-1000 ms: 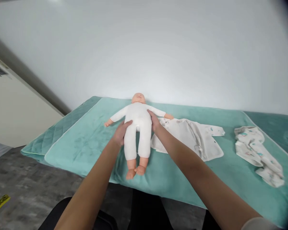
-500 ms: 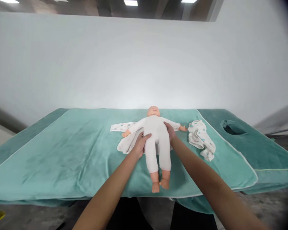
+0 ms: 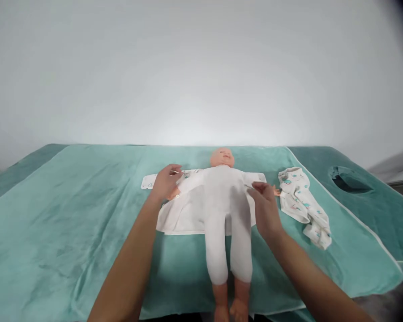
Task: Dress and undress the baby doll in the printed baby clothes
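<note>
A baby doll point(image 3: 221, 201) in white body fabric lies on its back, head away from me and feet at the near edge. Spread beneath its torso and arms is a white printed baby shirt point(image 3: 184, 221). My left hand point(image 3: 164, 183) is beside the doll's arm on the left, thumb and fingers closed in a pinch at the shirt, the grip partly hidden. On the other side, my right hand point(image 3: 267, 208) pinches a bit of the shirt close to the doll's chest, covering part of the doll's arm.
Printed baby pants point(image 3: 304, 208) lie crumpled to the right of the doll. Underneath is a light green cloth point(image 3: 97, 241) with white edging, over a darker green padded bed point(image 3: 386, 219) that has a dark oval hole point(image 3: 351, 182). A white wall point(image 3: 201, 76) stands behind.
Both hands have let go of the doll's waist and moved apart and upward, to either side of its upper body. The view has tilted down and come closer.
</note>
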Tool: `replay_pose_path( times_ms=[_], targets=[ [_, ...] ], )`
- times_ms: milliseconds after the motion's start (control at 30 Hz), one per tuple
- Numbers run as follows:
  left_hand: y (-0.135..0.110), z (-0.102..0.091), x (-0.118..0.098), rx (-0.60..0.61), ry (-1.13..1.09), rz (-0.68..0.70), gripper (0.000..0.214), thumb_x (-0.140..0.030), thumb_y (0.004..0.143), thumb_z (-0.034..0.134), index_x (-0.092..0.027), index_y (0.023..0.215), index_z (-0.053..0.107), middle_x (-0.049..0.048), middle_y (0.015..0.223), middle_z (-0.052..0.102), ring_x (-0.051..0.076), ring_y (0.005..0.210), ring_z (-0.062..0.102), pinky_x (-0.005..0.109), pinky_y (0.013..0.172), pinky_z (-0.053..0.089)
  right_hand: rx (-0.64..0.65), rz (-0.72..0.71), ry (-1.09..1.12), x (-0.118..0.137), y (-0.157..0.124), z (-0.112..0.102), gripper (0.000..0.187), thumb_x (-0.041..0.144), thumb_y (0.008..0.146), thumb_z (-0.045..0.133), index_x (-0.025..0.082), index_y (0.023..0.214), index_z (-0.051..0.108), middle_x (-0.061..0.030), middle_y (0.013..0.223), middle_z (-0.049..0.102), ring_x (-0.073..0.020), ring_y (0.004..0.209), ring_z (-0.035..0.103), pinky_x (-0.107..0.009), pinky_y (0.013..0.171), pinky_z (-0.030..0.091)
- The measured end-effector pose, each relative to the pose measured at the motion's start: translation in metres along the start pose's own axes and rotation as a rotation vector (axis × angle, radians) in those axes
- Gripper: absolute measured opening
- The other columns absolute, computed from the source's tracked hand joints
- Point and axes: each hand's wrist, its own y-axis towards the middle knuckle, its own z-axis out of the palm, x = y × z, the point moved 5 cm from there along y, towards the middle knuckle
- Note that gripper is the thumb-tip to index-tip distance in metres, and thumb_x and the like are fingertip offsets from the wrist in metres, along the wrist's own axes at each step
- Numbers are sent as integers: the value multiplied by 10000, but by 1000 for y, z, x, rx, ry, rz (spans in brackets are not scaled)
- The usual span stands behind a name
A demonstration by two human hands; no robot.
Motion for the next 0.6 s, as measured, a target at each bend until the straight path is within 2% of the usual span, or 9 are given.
replay_pose_path(
  times_ms=[33,67,133,200,267,400,600],
  targets=[
    [12,4,8,52,33,-19,352,-409,698,749,-214,991,723,70,1056,742,246,949,666,334,790,523,34,-19,52,15,10,7,366,351,998,363,290,1271,600,-145,1224,666,-290,1145,662,-431,857,556],
    [20,9,16,115,46,-43,351,-419,693,750,-206,971,732,73,1041,750,251,944,669,330,783,514,130,-67,74,31,24,18,359,346,984,399,313,1284,594,-109,1229,664,-282,1169,647,-436,889,550],
    [28,20,28,217,29,-76,353,-435,700,739,-199,962,745,74,1020,763,260,947,674,319,766,504,386,-191,3,54,54,50,345,345,937,518,324,1268,615,-58,1199,679,-276,1186,624,-442,958,515],
    [30,26,34,283,11,-85,360,-440,700,738,-203,971,752,69,1007,770,264,939,678,307,733,495,616,-304,-113,61,80,85,305,305,867,635,297,1170,671,-49,1123,703,-277,1110,638,-418,945,493],
    [30,28,38,345,15,-83,337,-435,706,734,-215,959,758,56,988,772,258,901,681,299,691,484,739,-363,-233,55,97,115,227,249,836,666,270,1059,705,-53,1033,719,-268,988,654,-383,857,481],
    [32,26,39,375,89,-63,209,-355,729,686,-241,887,762,27,914,766,241,824,666,303,655,457,746,-392,-386,37,104,148,170,214,875,592,252,979,721,-68,951,735,-271,888,649,-361,710,419],
    [36,31,25,360,291,-44,116,-267,748,612,-249,746,726,35,834,738,241,755,623,321,641,405,735,-510,-397,35,94,153,212,239,854,640,280,1044,723,-70,999,754,-283,949,651,-388,746,403]
  ],
)
